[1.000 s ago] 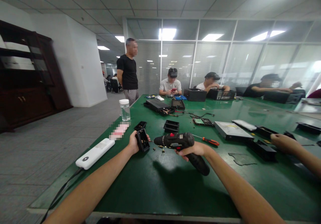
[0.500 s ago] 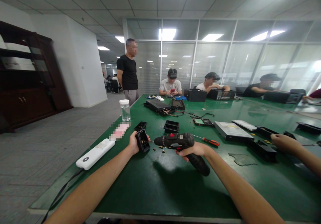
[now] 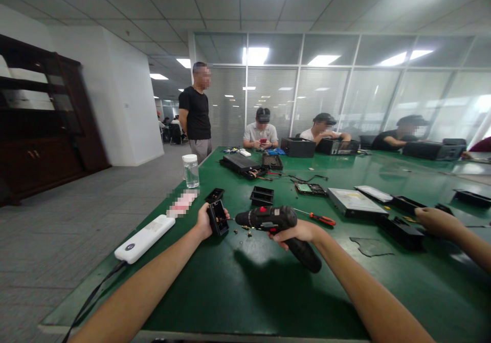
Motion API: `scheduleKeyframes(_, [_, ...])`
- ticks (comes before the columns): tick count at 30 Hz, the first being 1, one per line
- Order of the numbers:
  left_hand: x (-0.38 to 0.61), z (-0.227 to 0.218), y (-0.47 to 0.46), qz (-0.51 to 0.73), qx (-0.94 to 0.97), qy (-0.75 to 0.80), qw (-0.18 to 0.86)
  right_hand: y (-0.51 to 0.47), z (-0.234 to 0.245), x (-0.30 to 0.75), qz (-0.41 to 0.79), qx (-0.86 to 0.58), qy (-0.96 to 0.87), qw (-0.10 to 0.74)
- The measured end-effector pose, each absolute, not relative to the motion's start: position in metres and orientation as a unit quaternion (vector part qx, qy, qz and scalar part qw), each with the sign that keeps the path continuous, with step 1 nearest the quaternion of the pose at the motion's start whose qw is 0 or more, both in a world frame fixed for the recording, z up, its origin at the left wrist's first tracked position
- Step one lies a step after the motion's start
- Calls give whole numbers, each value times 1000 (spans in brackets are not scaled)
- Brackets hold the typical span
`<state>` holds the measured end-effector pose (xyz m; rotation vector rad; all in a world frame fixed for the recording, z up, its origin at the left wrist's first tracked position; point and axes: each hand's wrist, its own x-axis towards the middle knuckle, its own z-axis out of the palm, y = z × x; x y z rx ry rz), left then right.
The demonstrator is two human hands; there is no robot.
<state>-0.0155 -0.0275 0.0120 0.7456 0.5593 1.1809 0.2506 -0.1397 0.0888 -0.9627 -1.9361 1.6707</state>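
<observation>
My left hand [image 3: 205, 222] is closed around a small black plastic box [image 3: 218, 219], held tilted above the table with its open side facing right. Small brass-coloured parts show inside it. In my right hand [image 3: 297, 232] is a black cordless drill [image 3: 268, 217] with red details, gripped by its handle and pointing left. Its thin bit reaches to the box's open side; whether the tip touches a screw is too small to tell. Several brass-coloured screws [image 3: 249, 233] lie on the green table [image 3: 230, 297] below the drill's front end.
Beyond the box sit black plastic trays [image 3: 262, 195]. An orange-handled screwdriver [image 3: 322, 219] and a silver drive [image 3: 356, 202] lie to the right, near another person's hand [image 3: 435, 220]. At left are a white power bank [image 3: 146, 239] with a cable and a water bottle [image 3: 191, 171].
The view has tipped up very slightly. Both hands, the box and the drill keep nearly the same positions, and the drill bit still points at the box.
</observation>
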Motion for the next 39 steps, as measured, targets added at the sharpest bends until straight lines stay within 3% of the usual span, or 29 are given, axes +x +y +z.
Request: scheduleKeyframes(39, [-15, 10, -25, 532, 337, 252, 734, -135, 85, 256, 600, -348, -691, 202])
